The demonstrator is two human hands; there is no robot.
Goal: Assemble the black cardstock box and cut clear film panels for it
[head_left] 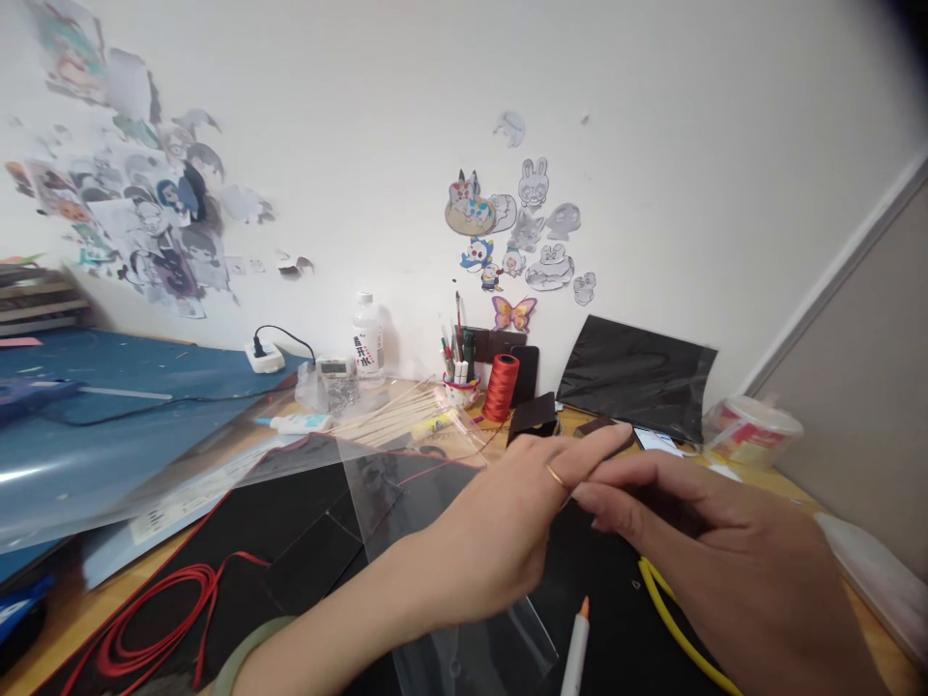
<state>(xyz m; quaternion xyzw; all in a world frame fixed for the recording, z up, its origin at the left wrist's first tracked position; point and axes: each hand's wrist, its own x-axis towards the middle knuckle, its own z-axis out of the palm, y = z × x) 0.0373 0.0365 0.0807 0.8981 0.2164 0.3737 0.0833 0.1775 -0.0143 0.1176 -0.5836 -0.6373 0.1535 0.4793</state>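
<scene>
My left hand (500, 522) reaches in from the lower left, palm down, with a gold ring (557, 476) on one finger and a pale green bangle (257, 643) at the wrist. One of its fingers is stretched out; others are hidden. Thumb and forefinger of my right hand (725, 541) close on a left finger just past the ring. Below the hands, a marker (578, 646) with an orange tip lies on the black mat (616, 580). A clear plastic sheet (464, 648) passes beneath my left forearm.
Left on the mat is a coil of red cord (156, 619); at right, a yellow cable (671, 619). Behind stand a red thread spool (500, 389), a pen cup (461, 389), a bottle (368, 338), a black sheet (638, 377) and a lidded tub (750, 430). Wooden sticks (384, 414) lie nearby.
</scene>
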